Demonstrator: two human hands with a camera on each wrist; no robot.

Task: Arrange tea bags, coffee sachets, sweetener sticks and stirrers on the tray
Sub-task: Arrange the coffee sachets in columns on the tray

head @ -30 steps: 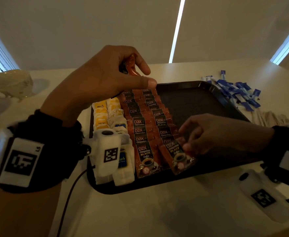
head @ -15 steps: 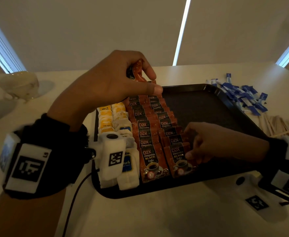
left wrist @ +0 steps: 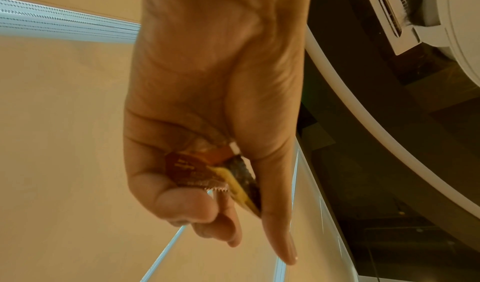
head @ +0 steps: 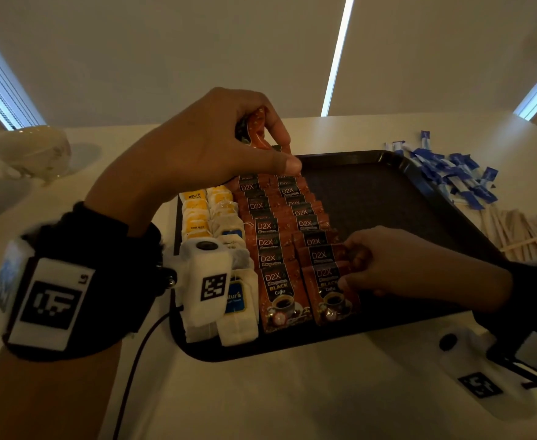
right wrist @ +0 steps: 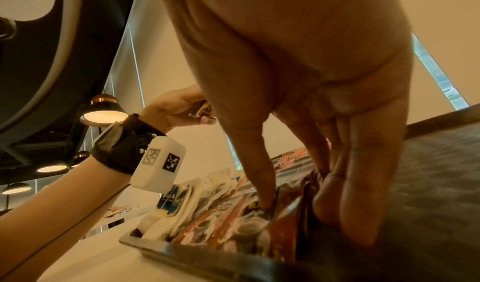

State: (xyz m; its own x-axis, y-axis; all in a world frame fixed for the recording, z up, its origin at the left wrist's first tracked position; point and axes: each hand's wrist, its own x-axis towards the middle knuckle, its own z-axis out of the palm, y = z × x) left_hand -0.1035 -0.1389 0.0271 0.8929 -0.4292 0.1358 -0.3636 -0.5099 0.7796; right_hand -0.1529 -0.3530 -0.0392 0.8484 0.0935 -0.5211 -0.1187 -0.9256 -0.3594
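Note:
The black tray (head: 372,201) holds two columns of tea bags (head: 216,217) at its left and two overlapping rows of orange coffee sachets (head: 273,242) beside them. My left hand (head: 288,154) is raised over the tray's far left and grips a few spare coffee sachets (head: 256,128), also seen in the left wrist view as spare sachets (left wrist: 197,169). My right hand (head: 348,271) is low on the tray and pinches the right edge of the nearest sachet (head: 327,293) in the right row, thumb on top. Blue sweetener sticks (head: 451,176) and wooden stirrers (head: 531,233) lie on the table right of the tray.
A pale teacup (head: 32,150) stands on the table at the far left. The right half of the tray shows its bare dark floor. The white table edge runs close in front of the tray. Wrist camera units hang by both hands.
The nearest sachet of the right row, slanted a second ago, now lies straight in its row under my right hand. My left hand stays raised with its sachets.

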